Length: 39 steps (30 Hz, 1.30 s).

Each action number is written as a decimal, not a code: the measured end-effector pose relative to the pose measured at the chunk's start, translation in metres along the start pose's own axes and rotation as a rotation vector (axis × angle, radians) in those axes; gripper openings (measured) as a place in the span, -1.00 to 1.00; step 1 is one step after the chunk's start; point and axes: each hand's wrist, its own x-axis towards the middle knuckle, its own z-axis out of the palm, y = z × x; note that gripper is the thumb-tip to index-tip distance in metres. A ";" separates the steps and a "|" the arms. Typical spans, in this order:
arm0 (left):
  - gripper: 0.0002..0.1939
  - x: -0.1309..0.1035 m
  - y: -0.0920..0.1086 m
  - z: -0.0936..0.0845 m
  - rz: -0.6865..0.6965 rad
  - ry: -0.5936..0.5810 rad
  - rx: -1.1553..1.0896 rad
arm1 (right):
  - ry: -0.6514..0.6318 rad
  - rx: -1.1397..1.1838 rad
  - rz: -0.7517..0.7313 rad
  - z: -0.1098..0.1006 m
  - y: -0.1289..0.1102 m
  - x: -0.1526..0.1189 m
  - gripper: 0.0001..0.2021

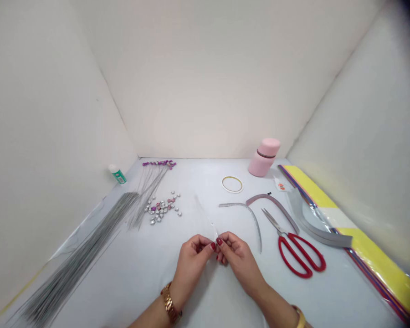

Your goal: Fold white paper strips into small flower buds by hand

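Close together at the table's front middle, my left hand [195,254] and my right hand [235,255] pinch a thin, pale paper strip [211,222]. Its free length slants up and to the left, blurred toward the far end. Whatever part lies between the fingertips is hidden. To the left of my hands is a loose pile of small folded paper stars [161,208], mostly silver with some pink and purple. A narrow silver strip [256,223] curves just right of my right hand, near a mauve strip bundle [276,202].
Red-handled scissors [302,253] lie at right, blades pointing away. Beyond them are grey strips [314,230] and yellow paper packs [369,248]. A tape roll [232,184] and pink bottle [264,157] stand behind. At left lie wires [78,259], purple-tipped stems [153,175] and a glue stick [117,174].
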 end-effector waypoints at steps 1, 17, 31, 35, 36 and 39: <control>-0.89 0.001 -0.001 -0.001 -0.021 -0.020 -0.022 | 0.000 0.000 0.000 0.000 0.000 0.000 -0.75; -0.83 0.000 0.003 -0.004 0.013 0.058 0.017 | -0.096 0.009 -0.002 -0.002 0.003 -0.001 -0.80; -0.80 -0.012 0.005 -0.003 0.322 -0.034 0.356 | -0.084 0.303 0.052 -0.004 -0.001 0.000 -0.83; -0.87 -0.016 0.005 -0.012 0.799 0.062 0.701 | -0.131 0.362 0.100 -0.005 -0.006 0.000 -0.81; -0.80 -0.015 0.005 -0.014 0.857 0.100 0.761 | -0.143 0.349 0.107 -0.005 -0.006 0.000 -0.81; -0.75 -0.013 0.007 -0.015 0.801 0.139 0.904 | -0.149 0.277 0.109 -0.005 -0.005 0.000 -0.80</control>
